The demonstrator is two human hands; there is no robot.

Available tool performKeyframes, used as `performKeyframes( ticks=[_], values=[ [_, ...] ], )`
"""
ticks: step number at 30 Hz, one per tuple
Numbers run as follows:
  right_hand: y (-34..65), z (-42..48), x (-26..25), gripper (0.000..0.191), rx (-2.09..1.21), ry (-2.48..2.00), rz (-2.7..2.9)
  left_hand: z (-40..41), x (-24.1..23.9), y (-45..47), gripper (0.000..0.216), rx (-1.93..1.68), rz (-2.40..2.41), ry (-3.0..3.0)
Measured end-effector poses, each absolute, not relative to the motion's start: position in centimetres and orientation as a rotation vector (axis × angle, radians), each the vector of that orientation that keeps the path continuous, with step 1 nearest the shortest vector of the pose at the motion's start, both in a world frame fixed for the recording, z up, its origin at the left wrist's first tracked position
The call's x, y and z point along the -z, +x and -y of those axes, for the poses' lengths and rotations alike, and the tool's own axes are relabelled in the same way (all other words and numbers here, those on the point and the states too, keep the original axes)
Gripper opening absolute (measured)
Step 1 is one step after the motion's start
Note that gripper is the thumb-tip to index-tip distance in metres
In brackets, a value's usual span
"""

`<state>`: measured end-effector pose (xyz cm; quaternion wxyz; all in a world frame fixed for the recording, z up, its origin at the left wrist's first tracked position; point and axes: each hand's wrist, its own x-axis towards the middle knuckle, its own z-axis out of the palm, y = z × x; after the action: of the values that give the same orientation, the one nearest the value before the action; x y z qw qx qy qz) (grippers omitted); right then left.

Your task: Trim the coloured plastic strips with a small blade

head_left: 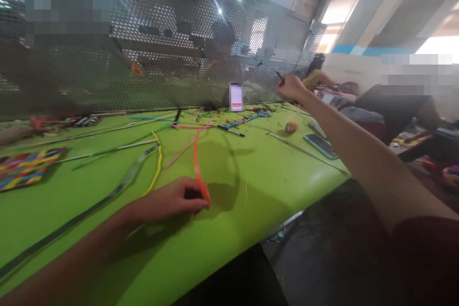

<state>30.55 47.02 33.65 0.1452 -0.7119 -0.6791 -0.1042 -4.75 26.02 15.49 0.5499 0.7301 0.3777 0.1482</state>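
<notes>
Left hand, fingertips pinched together on lower end of orange strip, rests on green desk, well in front of upright phone. Strip arcs up off desk toward phone. Right hand, raised just right of phone, closed around thin dark object; object's kind unclear. Black pen just in front of phone; flat handset front-right of it; multicoloured woven mat far left. Perforated metal screen stands behind phone.
</notes>
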Motion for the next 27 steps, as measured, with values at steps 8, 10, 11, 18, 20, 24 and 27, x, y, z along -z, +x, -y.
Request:
performKeyframes(
  ticks=[8,10,11,18,20,24,27],
  values=[
    [18.3,-36.3,-27.0,0.039,-0.122,-0.915,2.621,-26.3,-16.2,-4.5,0.024,-1.079,-0.985,1.446],
    [16.3,-34.6,-23.9,0.035,-0.133,-0.709,2.686,-26.2,-16.5,-4.5,0.022,-1.143,-0.950,1.438],
    [15.6,-34.1,-22.5,0.032,-0.151,-0.643,2.682,-26.2,-16.8,-4.5,0.022,-1.160,-0.941,1.452],
    [15.3,-32.9,-18.3,0.027,-0.189,-0.483,2.572,-25.5,-18.0,-3.8,0.023,-1.123,-0.964,1.578],
    [15.5,-32.3,-18.3,0.027,-0.136,-0.485,2.549,-25.4,-18.0,-3.6,0.021,-1.128,-0.962,1.580],
    [15.5,-31.5,-18.3,0.025,-0.040,-0.520,2.529,-25.3,-18.1,-3.6,0.020,-1.107,-0.978,1.551],
    [15.5,-31.2,-18.2,0.024,0.001,-0.561,2.547,-25.3,-18.2,-3.6,0.019,-1.091,-1.001,1.545]
  ],
)
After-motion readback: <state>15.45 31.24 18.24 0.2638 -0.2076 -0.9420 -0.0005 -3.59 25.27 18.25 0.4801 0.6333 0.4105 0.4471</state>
